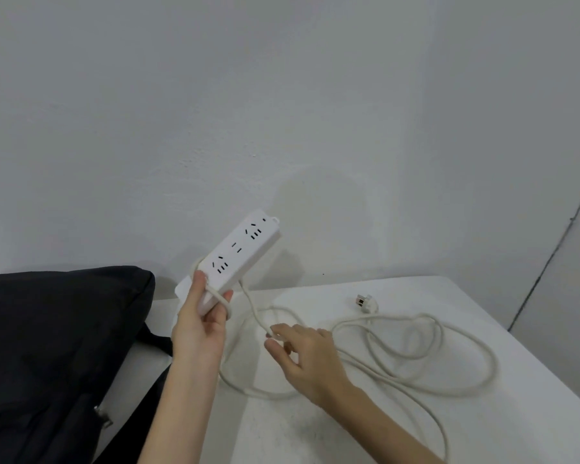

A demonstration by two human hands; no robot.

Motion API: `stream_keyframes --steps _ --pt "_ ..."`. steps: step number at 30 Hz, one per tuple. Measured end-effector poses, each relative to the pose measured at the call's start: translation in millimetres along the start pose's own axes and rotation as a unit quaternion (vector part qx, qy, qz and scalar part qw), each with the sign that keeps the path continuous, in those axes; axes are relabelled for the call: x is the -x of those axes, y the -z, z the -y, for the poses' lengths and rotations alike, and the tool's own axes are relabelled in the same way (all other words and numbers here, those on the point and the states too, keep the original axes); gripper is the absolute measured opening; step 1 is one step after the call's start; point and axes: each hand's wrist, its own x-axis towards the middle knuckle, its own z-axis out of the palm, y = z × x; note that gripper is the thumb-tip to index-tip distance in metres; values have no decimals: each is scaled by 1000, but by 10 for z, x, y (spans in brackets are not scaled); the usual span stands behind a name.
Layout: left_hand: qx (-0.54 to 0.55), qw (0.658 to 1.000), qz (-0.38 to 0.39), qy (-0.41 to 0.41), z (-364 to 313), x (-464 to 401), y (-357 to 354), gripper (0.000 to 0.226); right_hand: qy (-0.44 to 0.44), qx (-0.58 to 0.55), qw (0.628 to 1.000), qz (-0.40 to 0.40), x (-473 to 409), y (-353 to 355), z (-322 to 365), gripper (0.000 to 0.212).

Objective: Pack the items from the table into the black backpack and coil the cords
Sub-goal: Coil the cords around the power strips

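Observation:
My left hand [201, 326] holds a white power strip [240, 254] by its lower end, lifted above the table and tilted up to the right. One turn of its white cord [416, 363] wraps around the strip at my fingers. My right hand [302, 356] pinches the cord just below the strip, low over the table. The cord's remaining length lies in loose loops across the white table [349, 430] and ends at a plug [365, 303] near the wall. The black backpack [57, 336] lies at the left.
A grey-white wall rises directly behind the table. The table's right edge runs diagonally at the far right, with a floor or wall seam beyond it. A backpack strap with a metal buckle [103, 418] lies at the lower left.

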Motion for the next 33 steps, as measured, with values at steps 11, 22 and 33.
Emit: stream_keyframes --steps 11,22,33 --pt "-233 920 58 -310 69 26 10 44 226 78 960 -144 -178 419 116 21" --pt "-376 860 234 -253 15 150 -59 65 64 -45 976 -205 -782 966 370 32" --pt "-443 799 63 -401 -33 27 58 53 -177 -410 880 160 -485 944 319 29"
